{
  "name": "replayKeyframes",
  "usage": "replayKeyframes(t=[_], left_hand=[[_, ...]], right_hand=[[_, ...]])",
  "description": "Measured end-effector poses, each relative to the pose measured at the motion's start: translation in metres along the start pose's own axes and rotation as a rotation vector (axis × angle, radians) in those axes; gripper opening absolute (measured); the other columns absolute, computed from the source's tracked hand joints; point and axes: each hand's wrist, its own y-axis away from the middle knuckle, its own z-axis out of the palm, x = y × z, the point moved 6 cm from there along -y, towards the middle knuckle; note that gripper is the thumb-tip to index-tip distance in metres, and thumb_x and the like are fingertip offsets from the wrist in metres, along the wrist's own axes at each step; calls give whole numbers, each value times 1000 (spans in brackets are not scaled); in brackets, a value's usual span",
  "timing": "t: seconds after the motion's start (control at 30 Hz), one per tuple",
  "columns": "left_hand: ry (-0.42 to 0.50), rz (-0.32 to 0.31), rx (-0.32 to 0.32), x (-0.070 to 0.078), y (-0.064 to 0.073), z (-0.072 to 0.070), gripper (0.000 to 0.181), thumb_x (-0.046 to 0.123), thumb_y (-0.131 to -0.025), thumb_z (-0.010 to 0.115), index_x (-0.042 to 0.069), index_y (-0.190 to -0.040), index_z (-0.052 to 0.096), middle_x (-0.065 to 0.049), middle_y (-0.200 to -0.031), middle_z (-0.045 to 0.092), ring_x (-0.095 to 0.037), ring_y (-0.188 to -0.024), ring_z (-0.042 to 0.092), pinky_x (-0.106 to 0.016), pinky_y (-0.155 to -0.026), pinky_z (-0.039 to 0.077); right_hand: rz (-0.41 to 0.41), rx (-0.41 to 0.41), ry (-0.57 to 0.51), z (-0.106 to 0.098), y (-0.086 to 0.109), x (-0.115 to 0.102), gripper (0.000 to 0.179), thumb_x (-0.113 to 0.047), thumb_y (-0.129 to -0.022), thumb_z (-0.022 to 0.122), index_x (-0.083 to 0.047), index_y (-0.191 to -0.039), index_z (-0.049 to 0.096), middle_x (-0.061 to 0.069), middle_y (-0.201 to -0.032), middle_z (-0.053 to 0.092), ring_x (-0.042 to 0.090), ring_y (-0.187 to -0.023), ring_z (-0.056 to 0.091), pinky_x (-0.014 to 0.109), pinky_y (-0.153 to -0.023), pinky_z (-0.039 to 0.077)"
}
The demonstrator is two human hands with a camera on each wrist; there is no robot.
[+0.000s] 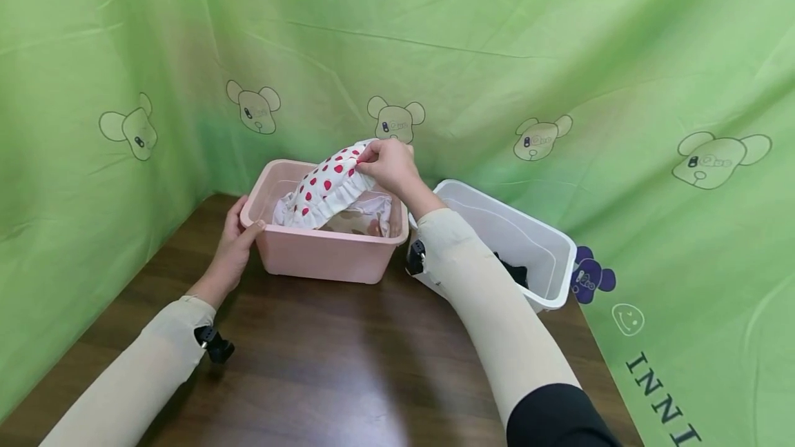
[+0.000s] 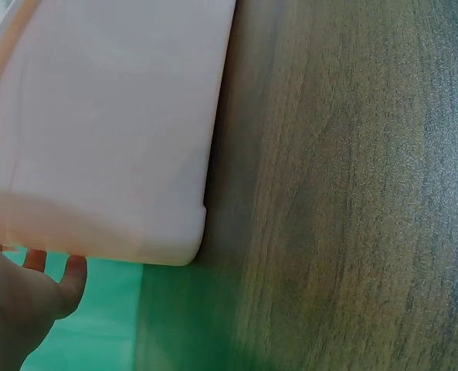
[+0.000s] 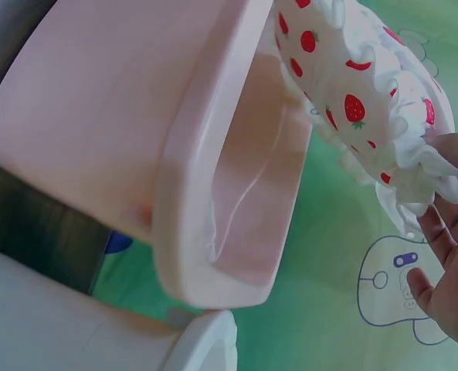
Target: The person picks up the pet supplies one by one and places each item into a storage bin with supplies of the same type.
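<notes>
A pink plastic bin (image 1: 323, 257) stands on the wooden table; my left hand (image 1: 232, 250) grips its left end, the thumb at the front rim. In the left wrist view, the fingers of my left hand (image 2: 28, 297) are against the wall of the pink bin (image 2: 97, 139). My right hand (image 1: 393, 164) pinches a white ruffled cloth (image 1: 329, 185) printed with red strawberries and holds its upper end above the bin. The cloth's lower end hangs inside. Ruffles of the cloth (image 3: 352, 85) bunch between thumb and fingers in the right wrist view. Whitish fabric (image 1: 373, 209) lies in the bin.
Just right of the pink bin stands a white bin (image 1: 534, 226) with a black item (image 1: 514, 271) inside, partly hidden by my right arm. A green curtain (image 1: 459, 74) with printed bear heads hangs behind and beside the brown table (image 1: 310, 357).
</notes>
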Motion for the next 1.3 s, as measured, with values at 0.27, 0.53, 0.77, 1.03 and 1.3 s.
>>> replayKeyframes(t=[0.27,0.53,0.77,1.03,1.3], left_hand=[[8,18,8,1,1,2,73,10,-107,49,14,-165,6,-10,-171,11,-25,-154,17,-36,-126,17],[20,14,3,0,3,1,73,10,-107,48,14,-166,5,-9,-171,12,-24,-155,17,-33,-126,18],[1,19,5,-1,2,0,73,11,-107,49,14,-165,5,-12,-171,12,-27,-155,16,-35,-126,18],[2,7,11,-3,5,2,73,10,-107,48,15,-166,5,-11,-171,11,-26,-155,16,-36,-126,18],[-8,8,4,-5,7,3,73,12,-107,49,14,-165,5,-10,-171,11,-26,-155,16,-36,-126,18]], right_hand=[[16,-77,-51,15,-3,-3,7,-25,-87,82,-20,-89,77,-7,-88,77,12,-90,66,41,-111,27],[-58,-318,-17,33,3,-9,6,-24,-87,82,-23,-91,77,-10,-87,76,11,-92,66,47,-117,24],[-192,-409,129,42,7,-15,9,-26,-86,83,-27,-94,80,-14,-85,77,7,-95,64,43,-105,27],[-265,-477,199,51,17,-14,14,-28,-85,84,-26,-99,81,-15,-88,75,11,-100,53,42,-102,25],[-269,-505,235,51,26,-7,16,-29,-87,81,-28,-103,81,-17,-94,76,12,-103,50,40,-101,26]])
